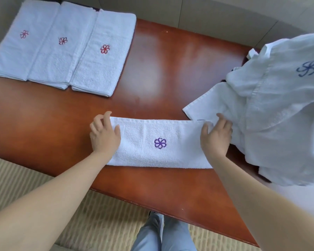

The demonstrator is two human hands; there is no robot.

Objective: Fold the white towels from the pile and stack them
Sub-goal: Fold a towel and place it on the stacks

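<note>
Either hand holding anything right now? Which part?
Both hold the folded towel: left hand grips its left end, right hand its right end, thumbs on top.

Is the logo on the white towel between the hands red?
No, the folded white towel between the hands carries a purple pinwheel logo.

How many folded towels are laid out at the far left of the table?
3, overlapping in a row: the left towel, the middle towel, the right towel. More could lie hidden beneath them.

Hotel-like room: monogrammed towels [62,46], carpet [105,220]
</note>
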